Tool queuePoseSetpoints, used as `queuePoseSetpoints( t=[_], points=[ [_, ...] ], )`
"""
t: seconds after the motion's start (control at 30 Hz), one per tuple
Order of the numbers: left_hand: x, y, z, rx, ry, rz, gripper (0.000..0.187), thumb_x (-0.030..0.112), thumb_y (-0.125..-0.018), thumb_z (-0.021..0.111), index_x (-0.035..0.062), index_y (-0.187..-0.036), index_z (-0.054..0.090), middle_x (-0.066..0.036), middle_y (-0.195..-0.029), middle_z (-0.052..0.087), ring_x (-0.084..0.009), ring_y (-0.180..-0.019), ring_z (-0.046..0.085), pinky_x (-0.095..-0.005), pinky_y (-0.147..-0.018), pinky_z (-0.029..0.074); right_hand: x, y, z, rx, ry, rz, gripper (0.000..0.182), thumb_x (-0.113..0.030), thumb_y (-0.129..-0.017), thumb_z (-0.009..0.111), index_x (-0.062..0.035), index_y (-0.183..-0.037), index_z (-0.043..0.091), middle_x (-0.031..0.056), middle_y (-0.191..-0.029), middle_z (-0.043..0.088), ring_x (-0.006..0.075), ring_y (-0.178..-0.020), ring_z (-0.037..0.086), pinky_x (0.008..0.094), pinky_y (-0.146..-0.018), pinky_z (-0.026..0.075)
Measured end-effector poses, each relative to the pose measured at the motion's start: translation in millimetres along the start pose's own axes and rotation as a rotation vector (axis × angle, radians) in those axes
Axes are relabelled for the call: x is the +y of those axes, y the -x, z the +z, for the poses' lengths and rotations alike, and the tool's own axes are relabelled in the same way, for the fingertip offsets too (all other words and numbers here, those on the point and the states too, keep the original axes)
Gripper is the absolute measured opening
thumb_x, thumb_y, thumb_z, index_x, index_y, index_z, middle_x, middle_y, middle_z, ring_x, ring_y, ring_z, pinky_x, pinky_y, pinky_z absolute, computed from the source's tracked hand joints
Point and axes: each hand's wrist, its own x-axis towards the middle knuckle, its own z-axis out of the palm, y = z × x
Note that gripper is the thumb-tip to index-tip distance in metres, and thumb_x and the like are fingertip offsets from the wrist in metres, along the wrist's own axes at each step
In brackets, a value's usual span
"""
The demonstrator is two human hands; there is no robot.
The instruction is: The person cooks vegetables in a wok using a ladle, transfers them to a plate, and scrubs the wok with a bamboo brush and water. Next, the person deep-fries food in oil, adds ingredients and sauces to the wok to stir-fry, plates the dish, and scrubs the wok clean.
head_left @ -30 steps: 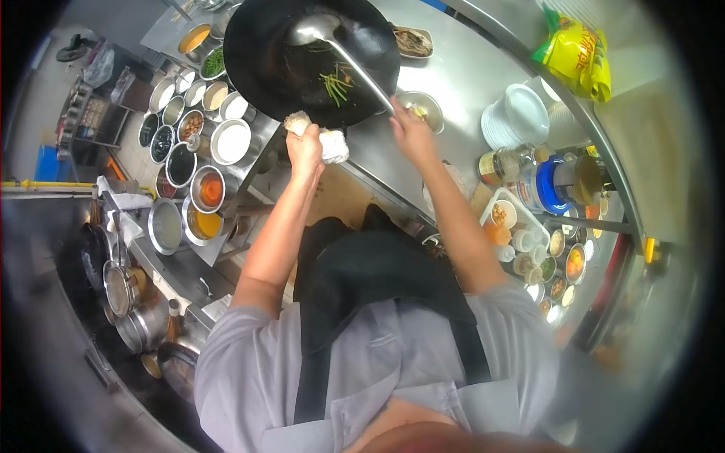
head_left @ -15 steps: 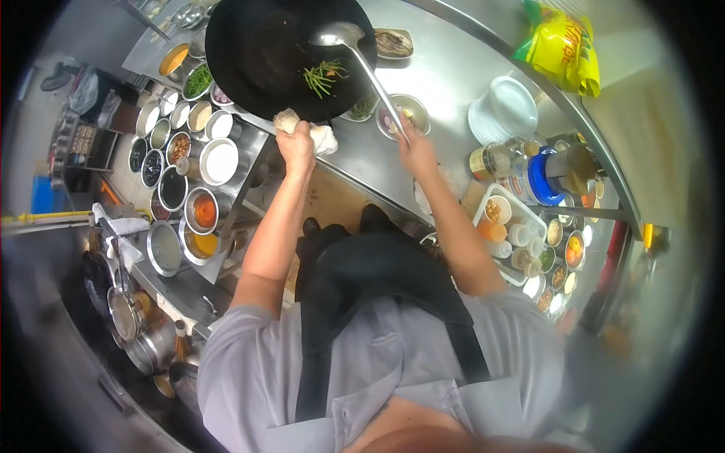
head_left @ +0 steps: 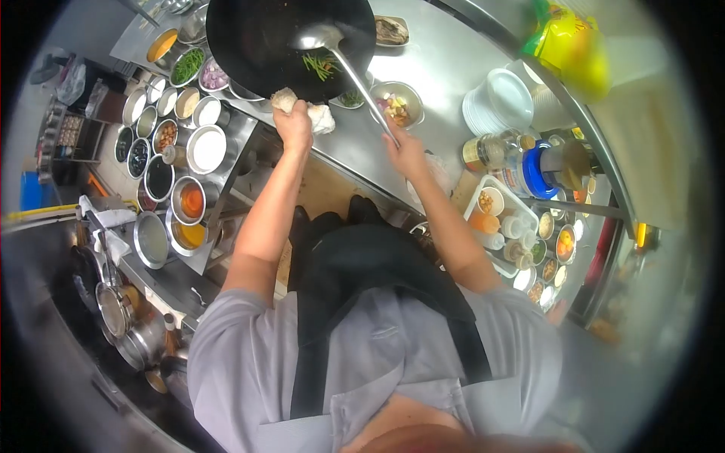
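My left hand (head_left: 292,128) is closed round a white cloth (head_left: 322,118) at the near edge of a large black wok (head_left: 249,45), gripping the wok through it. A long-handled metal ladle (head_left: 355,75) is in my right hand (head_left: 408,155), fingers wrapped round the handle. The ladle's bowl is inside the wok, right over a small heap of green vegetable strips (head_left: 321,66). Beneath the handle, a metal bowl (head_left: 415,97) holds chopped pieces of food. A small dish of greens (head_left: 350,99) sits partly under the wok's rim.
A stack of pale plates (head_left: 502,102) stands on the steel counter (head_left: 445,60) at right, near jars and a white tray (head_left: 532,215) of bottles. Several bowls of ingredients, one with white contents (head_left: 206,149), crowd the left counter. A yellow bag (head_left: 574,45) rests upper right.
The ladle's bowl has shifted left within the wok, and my right hand has moved left with it. The view has shifted slightly; my left hand still grips the wok.
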Motion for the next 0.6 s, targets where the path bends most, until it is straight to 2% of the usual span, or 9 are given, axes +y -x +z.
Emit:
queuePoseSetpoints(
  t=[0.07,0.17,0.27,0.33,0.37,0.43,0.53,0.6],
  points=[
    [11,0,7,0.013,0.105,0.011,0.026,-0.001,-0.079,0.055,-0.0071,-0.105,0.056,-0.010,-0.092,0.063,-0.0187,-0.079,0.063,-0.0322,-0.071,0.052,5,5,-2,0.023,0.023,-0.076,0.052,-0.017,-0.089,0.063,-0.0206,-0.140,0.051,0.0195,-0.083,0.066,0.0374,-0.073,0.063,0.0440,-0.067,0.050],
    [-1,-6,-4,0.003,0.058,-0.031,0.029,-0.001,-0.078,0.056,-0.0042,-0.107,0.055,-0.009,-0.094,0.062,-0.0178,-0.079,0.062,-0.0314,-0.071,0.052,19,59,-25,-0.043,0.089,-0.023,0.053,-0.017,-0.089,0.064,-0.0211,-0.140,0.052,0.0172,-0.080,0.064,0.0353,-0.071,0.062,0.0446,-0.067,0.050],
    [-2,-6,-10,-0.011,0.032,-0.027,0.030,-0.002,-0.077,0.057,-0.0009,-0.107,0.054,-0.007,-0.093,0.061,-0.0167,-0.079,0.060,-0.0307,-0.072,0.051,19,68,-38,0.050,0.095,-0.120,0.053,-0.017,-0.089,0.064,-0.0216,-0.140,0.051,0.0161,-0.079,0.063,0.0349,-0.069,0.062,0.0440,-0.065,0.050],
    [2,-6,-5,0.012,0.029,0.065,0.032,-0.001,-0.077,0.058,-0.0008,-0.109,0.054,-0.007,-0.093,0.060,-0.0161,-0.081,0.060,-0.0303,-0.073,0.050,13,53,-39,0.006,0.207,0.014,0.052,-0.018,-0.089,0.064,-0.0212,-0.140,0.052,0.0164,-0.078,0.063,0.0353,-0.068,0.062,0.0437,-0.063,0.050],
    [-1,-7,-5,0.012,0.030,0.059,0.032,-0.001,-0.077,0.058,-0.0008,-0.109,0.054,-0.007,-0.093,0.060,-0.0161,-0.081,0.060,-0.0303,-0.073,0.050,14,41,-32,0.003,0.211,0.018,0.052,-0.018,-0.089,0.064,-0.0212,-0.140,0.052,0.0164,-0.078,0.063,0.0353,-0.068,0.062,0.0437,-0.063,0.050],
    [-4,-12,-7,-0.011,-0.037,0.057,0.032,-0.001,-0.077,0.058,-0.0007,-0.109,0.053,-0.007,-0.094,0.059,-0.0153,-0.082,0.059,-0.0298,-0.074,0.049,14,15,-14,0.070,0.148,0.045,0.051,-0.018,-0.090,0.063,-0.0172,-0.140,0.051,0.0204,-0.087,0.066,0.0359,-0.076,0.066,0.0420,-0.068,0.051],
    [5,-7,3,0.033,-0.026,0.059,0.032,-0.001,-0.077,0.058,-0.0007,-0.108,0.052,-0.006,-0.094,0.059,-0.0151,-0.081,0.058,-0.0296,-0.073,0.049,8,19,-8,-0.017,0.197,0.127,0.049,-0.018,-0.091,0.062,-0.0148,-0.139,0.052,0.0214,-0.092,0.067,0.0374,-0.079,0.066,0.0424,-0.069,0.051],
    [5,-8,7,0.015,0.005,0.075,0.031,-0.001,-0.077,0.058,-0.0007,-0.107,0.052,-0.006,-0.094,0.059,-0.0152,-0.081,0.058,-0.0296,-0.073,0.049,5,39,-9,0.004,0.125,0.092,0.050,-0.017,-0.090,0.063,-0.0161,-0.139,0.052,0.0212,-0.088,0.066,0.0376,-0.075,0.065,0.0429,-0.068,0.051]
  ],
)
